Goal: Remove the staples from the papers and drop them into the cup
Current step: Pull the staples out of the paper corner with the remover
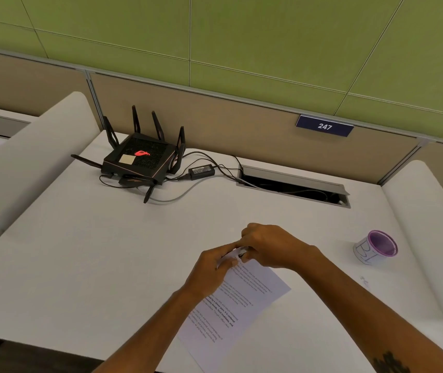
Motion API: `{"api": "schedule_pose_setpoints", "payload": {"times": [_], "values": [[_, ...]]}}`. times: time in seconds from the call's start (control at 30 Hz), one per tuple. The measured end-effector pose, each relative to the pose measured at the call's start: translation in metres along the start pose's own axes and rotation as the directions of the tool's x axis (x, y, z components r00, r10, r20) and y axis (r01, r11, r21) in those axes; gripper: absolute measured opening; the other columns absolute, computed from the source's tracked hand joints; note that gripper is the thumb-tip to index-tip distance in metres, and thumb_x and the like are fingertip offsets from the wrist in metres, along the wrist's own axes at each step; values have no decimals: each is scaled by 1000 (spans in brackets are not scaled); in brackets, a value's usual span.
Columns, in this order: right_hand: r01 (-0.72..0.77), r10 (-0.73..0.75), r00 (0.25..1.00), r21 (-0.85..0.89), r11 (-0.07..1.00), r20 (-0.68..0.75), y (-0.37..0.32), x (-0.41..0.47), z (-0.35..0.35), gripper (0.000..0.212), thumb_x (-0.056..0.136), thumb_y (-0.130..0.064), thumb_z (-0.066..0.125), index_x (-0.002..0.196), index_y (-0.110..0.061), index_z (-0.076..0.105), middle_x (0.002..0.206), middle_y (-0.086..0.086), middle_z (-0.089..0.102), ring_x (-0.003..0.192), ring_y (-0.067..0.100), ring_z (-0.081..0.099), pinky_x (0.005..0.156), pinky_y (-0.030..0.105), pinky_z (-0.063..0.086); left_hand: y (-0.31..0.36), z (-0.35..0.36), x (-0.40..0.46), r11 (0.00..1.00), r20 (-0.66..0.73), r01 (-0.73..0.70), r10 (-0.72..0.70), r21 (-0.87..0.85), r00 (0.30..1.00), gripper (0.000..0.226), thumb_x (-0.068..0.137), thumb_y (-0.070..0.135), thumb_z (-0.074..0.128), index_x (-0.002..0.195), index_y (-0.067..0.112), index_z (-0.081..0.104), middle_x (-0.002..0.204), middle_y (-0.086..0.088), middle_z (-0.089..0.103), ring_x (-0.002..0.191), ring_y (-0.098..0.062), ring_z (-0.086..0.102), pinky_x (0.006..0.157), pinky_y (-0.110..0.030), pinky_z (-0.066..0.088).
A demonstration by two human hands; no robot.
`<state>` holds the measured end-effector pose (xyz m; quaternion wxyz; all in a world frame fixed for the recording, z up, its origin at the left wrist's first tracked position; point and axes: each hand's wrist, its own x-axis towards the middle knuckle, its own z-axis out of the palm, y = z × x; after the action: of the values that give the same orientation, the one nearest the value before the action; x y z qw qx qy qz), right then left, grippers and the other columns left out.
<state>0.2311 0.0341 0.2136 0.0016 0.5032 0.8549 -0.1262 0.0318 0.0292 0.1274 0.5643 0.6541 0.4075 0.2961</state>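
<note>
White papers point(242, 300) on the desk point(94, 251), top corner pinched between left hand point(212, 267) and right hand point(269, 246), purple-rimmed cup point(375, 247) well apart

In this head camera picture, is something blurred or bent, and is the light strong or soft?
Head view: wide-angle distortion bends the partition's top rail; the light is soft and dim, with faint shadows. The printed text on the papers is smeared and unreadable, and both hands look slightly blurred where they meet at the corner.
</note>
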Motion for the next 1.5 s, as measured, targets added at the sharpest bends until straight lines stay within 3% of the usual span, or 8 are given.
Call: {"api": "schedule_pose_setpoints", "payload": {"times": [0.17,0.3,0.53,0.83,1.03,1.17,1.3,1.5], "values": [[-144,138,989,99,985,58,6,-2,1,38,91,-27,77,127,-19,68,116,0,68,99,15,61,82,23,48,-2,-2,3,1000,-50,-9,9,3,999,38,104,19,62,138,35,57,121,20,69,104,10,69,83,-14,57],[-319,330,944,241,917,-7,16,-11,9,44,94,-17,75,135,-17,59,127,1,62,101,13,61,85,18,45,-5,-7,2,999,-75,46,-48,-21,996,26,104,22,62,126,37,61,116,6,74,93,-9,75,72,-23,62],[-286,665,677,719,633,-316,-22,-31,38,36,90,0,73,120,-14,61,111,-3,67,99,-13,65,80,2,48,0,-8,4,988,-190,125,-139,-86,972,16,103,23,63,118,27,68,105,5,76,84,-9,74,65,-18,57],[-268,900,434,948,174,-42,-92,-26,62,4,94,-37,74,92,-34,71,82,-12,76,76,10,74,63,20,57,20,7,3,980,-253,125,-162,-156,954,24,99,35,69,123,36,69,116,10,77,95,-15,77,79,-30,66],[-40,905,410,994,-106,113,-92,-28,52,31,90,-41,76,87,-10,74,57,-2,58,48,9,49,50,22,41,24,19,-7,990,-162,-113,98,-85,982,35,99,20,71,132,31,69,131,16,70,126,-5,63,99,-21,57],[40,903,407,985,-166,136,-87,-30,54,35,85,-36,82,78,-5,69,59,6,48,50,16,40,48,27,36,12,25,-9,975,-107,-213,218,61,970,48,96,28,71,143,28,61,147,15,57,140,-16,54,110,-36,53],[83,894,412,969,-231,177,-83,-33,58,20,89,-21,80,78,-7,71,58,7,46,49,16,36,46,28,34,9,26,-11,967,-121,-236,247,99,961,54,92,33,75,144,31,59,150,15,53,141,-19,51,109,-39,55],[201,843,484,907,-369,236,-75,-37,53,35,89,-13,79,67,-12,52,53,8,32,45,17,24,45,30,25,0,23,-25,967,-62,-187,200,171,978,78,93,38,73,158,30,31,162,16,32,148,-14,39,114,-26,47]]}}
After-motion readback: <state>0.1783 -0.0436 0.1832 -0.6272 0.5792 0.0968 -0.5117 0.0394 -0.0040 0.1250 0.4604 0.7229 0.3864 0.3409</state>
